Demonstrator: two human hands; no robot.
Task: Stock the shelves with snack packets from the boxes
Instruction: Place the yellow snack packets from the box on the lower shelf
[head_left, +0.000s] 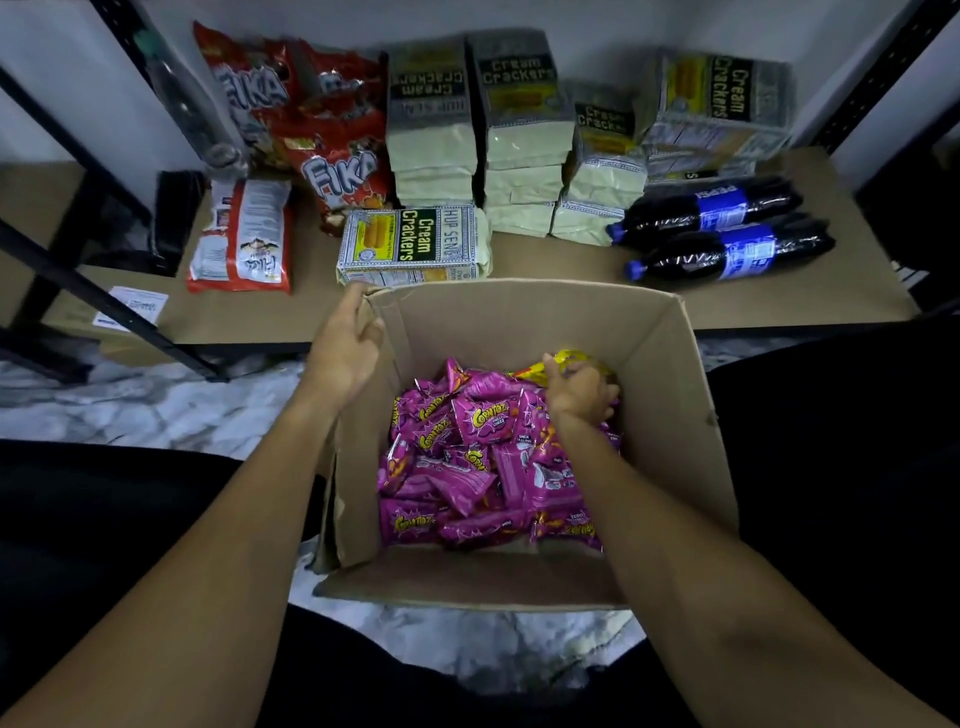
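Red Fika bags (332, 171) lie left on the shelf (779, 304). The left hand (345, 343) grips the cardboard box (670, 415) by its rim, before Hup Seng Cream Crackers packs (415, 244). Inside the box, among pink Corntoz packets (457, 467), the right hand (579, 392) clutches a yellow packet (576, 361). 2 Pepsi bottles (727, 254) lie rightmost.

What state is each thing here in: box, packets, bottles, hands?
Brown cardboard box: open-topped, partly filled.
Pink snack packets: sealed, piled loose in the box.
Right hand: grips a yellow snack packet in the box.
Left hand: grips the box's far left corner.
Two dark cola bottles: capped, lying sideways on the brown shelf.
Cream cracker packs: stacked on the shelf; one lies flat in front.
Red snack bags: heaped on the shelf.
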